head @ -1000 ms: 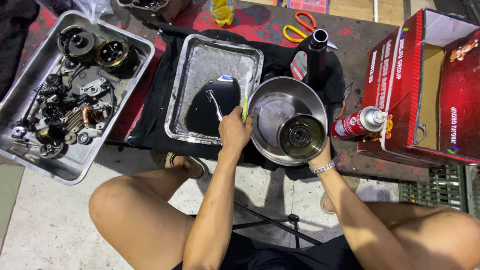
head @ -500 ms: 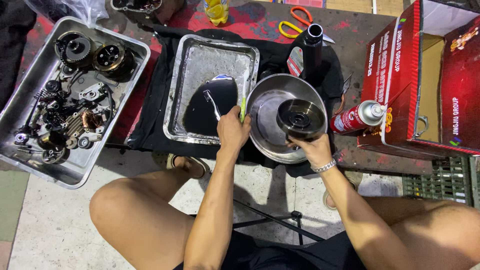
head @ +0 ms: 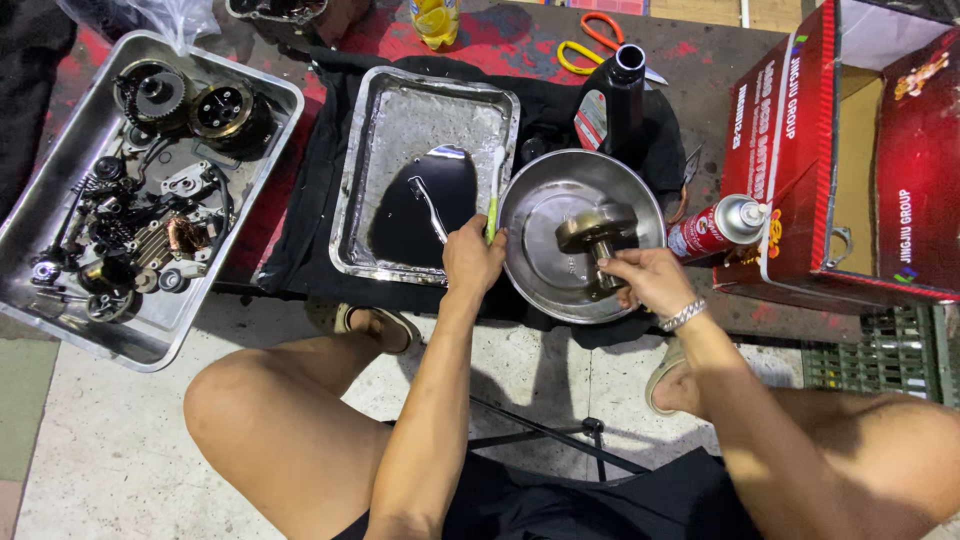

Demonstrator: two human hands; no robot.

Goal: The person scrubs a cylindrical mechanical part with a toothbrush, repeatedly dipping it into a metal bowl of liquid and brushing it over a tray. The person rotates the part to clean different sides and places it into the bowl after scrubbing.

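Head view: the right hand has tipped the round metal drum part onto its side inside the steel bowl (a second ago it sat upright, mouth up), fingers closed around it. The left hand stays clenched on the green-handled brush, bristles over the oily tray.

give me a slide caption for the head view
Right hand tilts a metal part over a steel bowl; left hand holds a brush.
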